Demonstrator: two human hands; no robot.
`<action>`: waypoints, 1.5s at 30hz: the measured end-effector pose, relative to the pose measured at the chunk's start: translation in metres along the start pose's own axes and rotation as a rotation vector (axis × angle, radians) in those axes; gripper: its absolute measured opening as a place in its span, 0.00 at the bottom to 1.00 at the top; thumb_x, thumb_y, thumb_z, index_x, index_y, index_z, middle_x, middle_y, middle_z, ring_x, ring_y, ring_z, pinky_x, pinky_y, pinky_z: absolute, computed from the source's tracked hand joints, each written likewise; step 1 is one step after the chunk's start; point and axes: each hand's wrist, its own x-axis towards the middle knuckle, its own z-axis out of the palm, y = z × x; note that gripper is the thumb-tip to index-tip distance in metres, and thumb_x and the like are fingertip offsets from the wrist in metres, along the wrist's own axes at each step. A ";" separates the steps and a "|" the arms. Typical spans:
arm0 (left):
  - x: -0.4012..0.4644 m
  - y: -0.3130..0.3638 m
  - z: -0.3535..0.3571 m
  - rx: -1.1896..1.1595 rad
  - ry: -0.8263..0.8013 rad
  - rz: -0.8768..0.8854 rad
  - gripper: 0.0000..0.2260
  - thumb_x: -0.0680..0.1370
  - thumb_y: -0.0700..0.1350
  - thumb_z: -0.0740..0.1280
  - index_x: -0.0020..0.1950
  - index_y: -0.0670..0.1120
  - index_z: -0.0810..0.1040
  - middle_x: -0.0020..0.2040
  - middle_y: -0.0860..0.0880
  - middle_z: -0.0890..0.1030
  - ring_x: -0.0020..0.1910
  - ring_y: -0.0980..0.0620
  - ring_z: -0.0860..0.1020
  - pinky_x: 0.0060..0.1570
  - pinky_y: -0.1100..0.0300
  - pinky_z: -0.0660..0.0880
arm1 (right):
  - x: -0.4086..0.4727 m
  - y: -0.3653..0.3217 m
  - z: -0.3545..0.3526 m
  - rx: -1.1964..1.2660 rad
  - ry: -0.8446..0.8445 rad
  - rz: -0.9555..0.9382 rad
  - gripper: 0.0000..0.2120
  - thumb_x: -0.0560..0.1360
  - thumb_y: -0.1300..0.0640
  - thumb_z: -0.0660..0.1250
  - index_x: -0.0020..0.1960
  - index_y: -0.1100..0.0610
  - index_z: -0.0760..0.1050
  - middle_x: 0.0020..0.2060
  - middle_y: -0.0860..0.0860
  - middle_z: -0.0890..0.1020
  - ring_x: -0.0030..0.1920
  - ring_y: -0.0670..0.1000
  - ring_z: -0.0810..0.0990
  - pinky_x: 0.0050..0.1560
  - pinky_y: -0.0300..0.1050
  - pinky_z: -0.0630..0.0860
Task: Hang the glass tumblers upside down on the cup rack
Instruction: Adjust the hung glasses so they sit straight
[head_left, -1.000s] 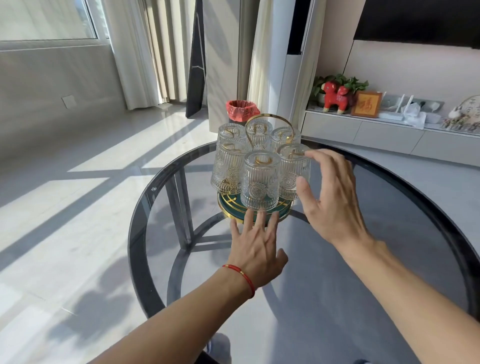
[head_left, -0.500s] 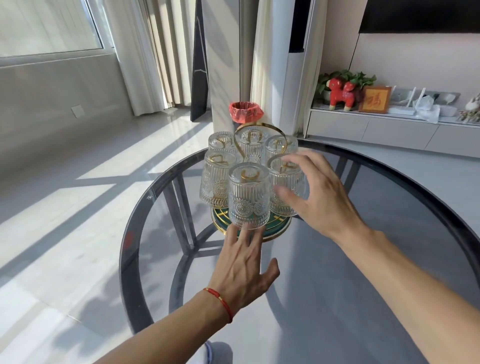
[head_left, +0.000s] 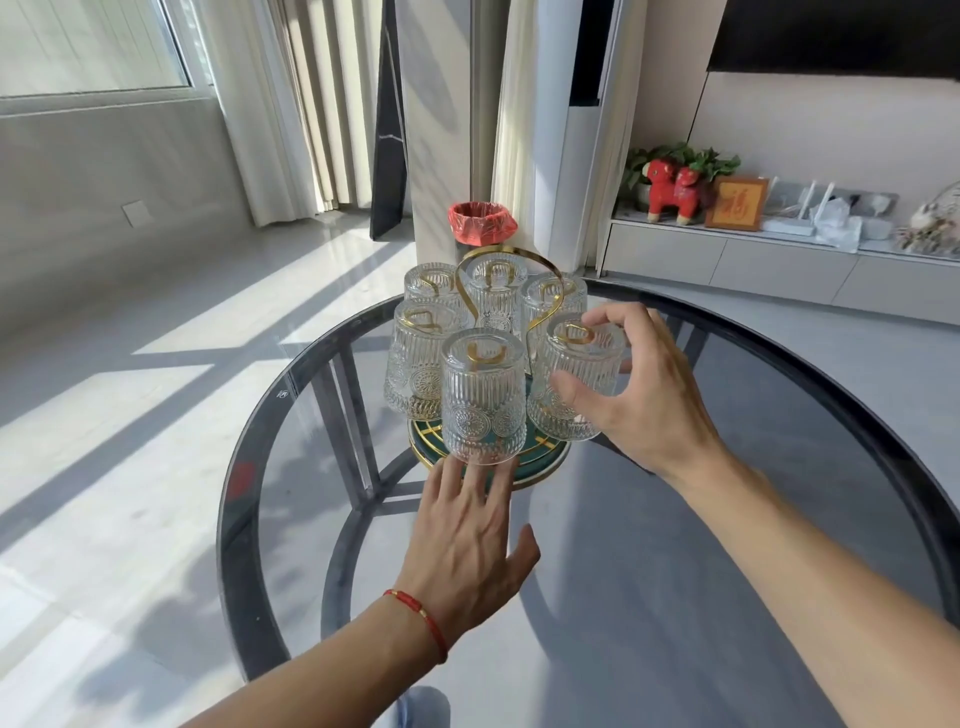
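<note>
Several ribbed glass tumblers hang upside down on a gold wire cup rack (head_left: 511, 260) with a round green base (head_left: 545, 460) on the glass table. My right hand (head_left: 639, 395) wraps around the front-right tumbler (head_left: 576, 379), thumb in front and fingers over its far side. My left hand (head_left: 467, 540) lies flat with fingers spread, its fingertips at the green base just under the nearest tumbler (head_left: 480, 395). It holds nothing. A red cord bracelet circles the left wrist.
The round smoked-glass table (head_left: 753, 519) has a dark rim (head_left: 234, 499) and a metal frame beneath. Beyond it stand a red-lined bin (head_left: 480, 223), curtains and a low white cabinet (head_left: 779, 265) with a red toy and a framed picture.
My right hand has moved in from beside the rack and closed around the front-right tumbler. My left hand stayed at the base. The camera has come closer.
</note>
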 end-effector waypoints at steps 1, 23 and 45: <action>0.000 0.000 0.000 0.000 -0.001 0.001 0.30 0.75 0.56 0.64 0.72 0.41 0.71 0.67 0.38 0.74 0.60 0.36 0.72 0.64 0.42 0.73 | -0.001 0.001 -0.001 0.006 0.000 0.001 0.27 0.70 0.41 0.75 0.64 0.49 0.73 0.60 0.48 0.76 0.61 0.47 0.75 0.60 0.50 0.77; -0.006 0.003 -0.002 0.026 -0.007 -0.015 0.29 0.75 0.55 0.63 0.73 0.42 0.72 0.62 0.42 0.76 0.59 0.40 0.71 0.61 0.45 0.74 | -0.005 0.000 -0.009 -0.134 0.025 -0.202 0.17 0.76 0.52 0.76 0.62 0.56 0.81 0.64 0.55 0.78 0.68 0.57 0.75 0.69 0.50 0.70; -0.007 0.003 -0.001 0.017 -0.025 -0.029 0.29 0.76 0.56 0.63 0.74 0.44 0.71 0.64 0.43 0.75 0.61 0.40 0.72 0.62 0.45 0.73 | -0.006 0.002 -0.012 -0.102 0.048 -0.226 0.19 0.82 0.47 0.63 0.65 0.58 0.79 0.65 0.55 0.79 0.69 0.53 0.76 0.69 0.48 0.72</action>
